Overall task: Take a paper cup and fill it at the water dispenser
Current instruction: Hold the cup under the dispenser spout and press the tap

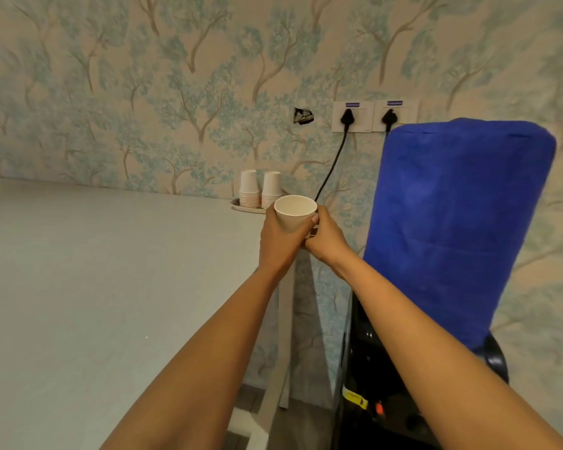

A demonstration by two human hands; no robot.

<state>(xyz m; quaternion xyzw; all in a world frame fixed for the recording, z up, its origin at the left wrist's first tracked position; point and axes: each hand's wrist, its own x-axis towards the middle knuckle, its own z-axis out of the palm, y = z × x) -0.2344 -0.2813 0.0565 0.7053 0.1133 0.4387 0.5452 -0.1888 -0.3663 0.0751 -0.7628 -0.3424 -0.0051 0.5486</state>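
- Left hand is wrapped around the side of a white paper cup, fingers curled snug on it, open mouth tilted toward the camera.
- Right hand closes in from the 3 o'clock side, thumb pressed on the cup wall.
- Just behind, at 11 o'clock, two upside-down cup stacks sit on a small plate at the table corner.
- At 3 o'clock: the water dispenser, its bottle under a blue cover.
- Wall sockets at 1 o'clock have blue labels, too blurry to read.
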